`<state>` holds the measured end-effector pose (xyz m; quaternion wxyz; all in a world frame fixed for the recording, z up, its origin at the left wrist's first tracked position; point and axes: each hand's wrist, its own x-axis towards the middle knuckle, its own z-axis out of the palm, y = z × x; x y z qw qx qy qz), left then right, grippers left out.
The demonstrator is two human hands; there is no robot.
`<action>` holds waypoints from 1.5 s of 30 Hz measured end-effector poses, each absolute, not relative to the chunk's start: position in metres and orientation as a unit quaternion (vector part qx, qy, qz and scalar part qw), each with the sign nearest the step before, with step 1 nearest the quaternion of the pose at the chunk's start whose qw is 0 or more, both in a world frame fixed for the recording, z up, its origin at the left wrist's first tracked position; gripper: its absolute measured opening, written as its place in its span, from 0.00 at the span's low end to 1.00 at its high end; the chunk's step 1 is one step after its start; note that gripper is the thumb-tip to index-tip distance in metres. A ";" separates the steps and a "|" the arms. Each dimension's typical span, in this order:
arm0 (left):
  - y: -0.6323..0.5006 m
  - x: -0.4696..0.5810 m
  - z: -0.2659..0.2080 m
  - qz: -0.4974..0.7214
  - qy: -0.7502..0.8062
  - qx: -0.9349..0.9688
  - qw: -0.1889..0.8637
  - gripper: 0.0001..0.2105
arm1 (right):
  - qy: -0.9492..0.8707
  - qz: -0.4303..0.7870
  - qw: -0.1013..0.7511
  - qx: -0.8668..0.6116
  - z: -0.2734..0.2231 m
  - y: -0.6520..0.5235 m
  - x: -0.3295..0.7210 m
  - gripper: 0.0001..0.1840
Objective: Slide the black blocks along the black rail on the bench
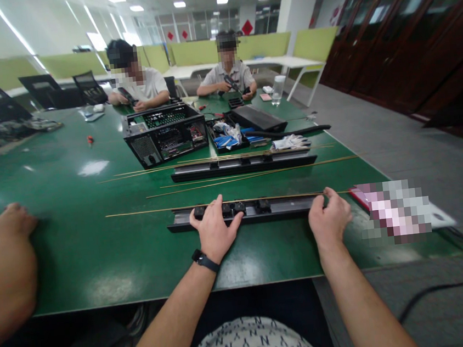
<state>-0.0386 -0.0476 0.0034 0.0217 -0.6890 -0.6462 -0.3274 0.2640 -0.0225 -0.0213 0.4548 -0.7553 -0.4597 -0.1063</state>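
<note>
A long black rail (pixel 288 206) with a grey inner channel and several small black blocks lies across the green table in front of me. My left hand (pixel 216 225), wearing a black wristwatch, grips the rail's left half, its fingers over the blocks and its thumb beside one. Along the rail's far edge runs a thin brass-coloured rod (pixel 136 213), reaching past both rail ends. At the right end, my right hand (pixel 330 215) pinches this rod between thumb and forefinger. The exact contact of the left fingertips is partly hidden.
A second black rail (pixel 243 168) and several thin rods lie farther back. Behind them are an opened computer case (pixel 165 133), a tray with gloves (pixel 227 135) and a black box (pixel 256 118). A pink-and-white item (pixel 396 211) lies right. Another person's arm (pixel 9 263) rests left; two people sit opposite.
</note>
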 end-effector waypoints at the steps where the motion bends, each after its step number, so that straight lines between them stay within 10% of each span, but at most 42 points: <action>1: -0.048 -0.038 0.004 -0.327 -0.646 -0.689 0.021 0.32 | -0.460 -0.107 0.454 -0.756 -0.021 -0.023 0.264 0.27; 45: -0.047 -0.038 0.003 -0.333 -0.643 -0.689 0.019 0.31 | -0.646 -0.132 0.439 -0.610 -0.015 -0.033 0.232 0.15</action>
